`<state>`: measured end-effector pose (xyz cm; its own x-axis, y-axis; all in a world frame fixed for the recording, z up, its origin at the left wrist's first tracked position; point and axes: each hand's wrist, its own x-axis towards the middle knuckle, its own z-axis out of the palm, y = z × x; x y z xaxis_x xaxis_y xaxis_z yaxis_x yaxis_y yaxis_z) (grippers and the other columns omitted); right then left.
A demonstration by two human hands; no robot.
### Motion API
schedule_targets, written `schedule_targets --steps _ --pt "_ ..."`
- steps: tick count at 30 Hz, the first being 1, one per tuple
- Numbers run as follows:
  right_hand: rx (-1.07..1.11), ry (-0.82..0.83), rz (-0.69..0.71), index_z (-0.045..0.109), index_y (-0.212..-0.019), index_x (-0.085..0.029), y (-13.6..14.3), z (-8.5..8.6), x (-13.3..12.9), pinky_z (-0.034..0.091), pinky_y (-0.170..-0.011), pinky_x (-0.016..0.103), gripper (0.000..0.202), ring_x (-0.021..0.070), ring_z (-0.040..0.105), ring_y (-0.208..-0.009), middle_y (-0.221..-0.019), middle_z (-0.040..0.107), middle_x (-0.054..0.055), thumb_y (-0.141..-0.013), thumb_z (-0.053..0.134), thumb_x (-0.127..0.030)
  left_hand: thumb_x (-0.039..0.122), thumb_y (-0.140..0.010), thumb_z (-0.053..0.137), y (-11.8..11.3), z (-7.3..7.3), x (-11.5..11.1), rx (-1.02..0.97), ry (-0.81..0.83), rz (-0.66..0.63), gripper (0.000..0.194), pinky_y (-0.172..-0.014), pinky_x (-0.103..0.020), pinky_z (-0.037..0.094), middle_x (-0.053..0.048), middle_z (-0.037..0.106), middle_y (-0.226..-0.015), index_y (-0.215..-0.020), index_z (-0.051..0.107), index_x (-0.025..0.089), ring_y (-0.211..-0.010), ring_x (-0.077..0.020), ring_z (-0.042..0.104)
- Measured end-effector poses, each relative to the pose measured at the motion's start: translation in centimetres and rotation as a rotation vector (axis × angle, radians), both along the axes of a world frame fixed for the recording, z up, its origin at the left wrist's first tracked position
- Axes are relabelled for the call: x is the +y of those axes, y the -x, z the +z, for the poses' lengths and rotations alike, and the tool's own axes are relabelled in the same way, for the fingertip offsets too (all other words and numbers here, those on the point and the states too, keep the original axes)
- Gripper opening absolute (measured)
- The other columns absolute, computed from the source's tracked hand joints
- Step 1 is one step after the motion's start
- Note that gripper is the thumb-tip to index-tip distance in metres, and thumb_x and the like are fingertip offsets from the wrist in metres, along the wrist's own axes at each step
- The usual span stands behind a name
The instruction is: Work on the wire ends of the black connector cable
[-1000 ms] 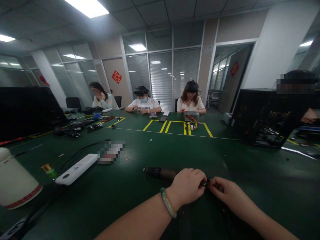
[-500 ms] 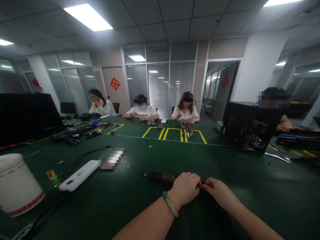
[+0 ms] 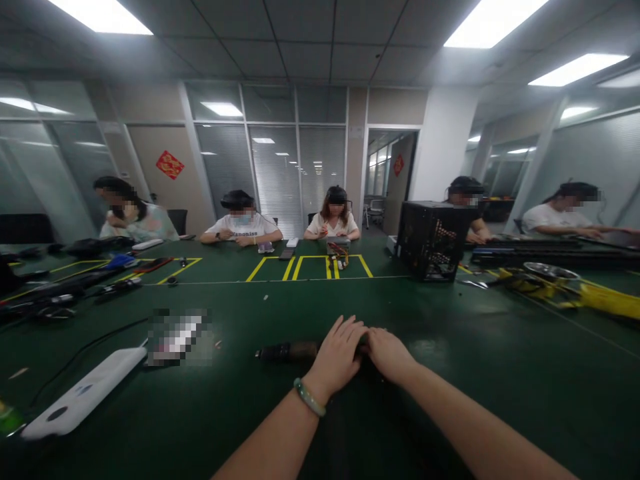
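A dark electric screwdriver [image 3: 293, 351] lies across the green table, its bit end pointing left. My left hand [image 3: 337, 353], with a green bangle at the wrist, is laid over the rear of its body, fingers bent over the far side. Right beside it, my right hand [image 3: 391, 355] is closed at the tool's tail end, its fingertips touching the left fingers. What the right fingers pinch is hidden behind the hands.
To the left lie a white power strip [image 3: 83, 393] with a cable and a blurred-out phone-like object [image 3: 177, 340]. A black computer case [image 3: 430, 240] stands back right, near yellow material [image 3: 605, 300]. Several people sit along the far side. A power supply [image 3: 338, 248] rests before one.
My view has turned to the right, so the table items shift left and another person appears at right. Both hands stay together at the screwdriver; the left fingers are a little straighter.
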<state>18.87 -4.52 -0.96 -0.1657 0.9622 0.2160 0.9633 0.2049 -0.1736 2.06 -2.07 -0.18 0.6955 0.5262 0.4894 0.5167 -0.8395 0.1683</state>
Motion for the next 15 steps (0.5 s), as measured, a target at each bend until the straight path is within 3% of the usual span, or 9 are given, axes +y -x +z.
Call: schedule_targets --steps 4,7,11,15 --pt "-0.014 0.004 -0.032 0.057 -0.114 -0.015 -0.8 -0.9 0.2 0.032 -0.101 0.034 0.023 0.0248 0.054 -0.111 -0.115 0.062 0.011 -0.092 0.05 -0.019 0.012 -0.077 0.06 0.2 0.2 -0.1 0.002 -0.075 -0.067 0.065 -0.116 -0.048 0.017 -0.003 0.04 -0.143 -0.136 0.036 0.025 -0.138 -0.0221 0.024" --pt "-0.006 0.022 -0.136 0.059 -0.103 -0.015 -4.2 -0.9 -0.5 0.034 -0.098 0.031 0.015 0.0234 0.055 -0.109 -0.11 0.063 0.01 -0.092 0.049 -0.018 0.014 -0.079 0.059 0.4 0.1 0.1 0.022 -0.104 -0.085 0.063 -0.117 -0.047 0.012 0.0 0.036 -0.146 -0.137 0.037 0.028 -0.138 -0.0216 0.023" --pt "0.027 0.068 -0.4 0.059 -0.085 -0.016 -13.6 0.6 -4.8 0.042 -0.08 0.03 0.01 0.0242 0.061 -0.093 -0.098 0.065 0.013 -0.09 0.052 -0.02 0.019 -0.082 0.059 0.8 0.1 0.3 0.033 -0.077 -0.094 0.061 -0.117 -0.049 0.013 0.001 0.036 -0.146 -0.138 0.035 0.03 -0.137 -0.0221 0.025" --pt "0.066 0.101 -0.674 0.058 -0.069 -0.015 -24.2 2.4 -12.8 0.039 -0.059 0.032 0.022 0.0221 0.063 -0.067 -0.078 0.065 0.019 -0.089 0.05 -0.018 0.021 -0.084 0.058 0.6 -0.3 0.6 0.053 -0.025 -0.123 0.063 -0.115 -0.051 0.017 0.0 0.035 -0.146 -0.14 0.032 0.031 -0.137 -0.023 0.026"
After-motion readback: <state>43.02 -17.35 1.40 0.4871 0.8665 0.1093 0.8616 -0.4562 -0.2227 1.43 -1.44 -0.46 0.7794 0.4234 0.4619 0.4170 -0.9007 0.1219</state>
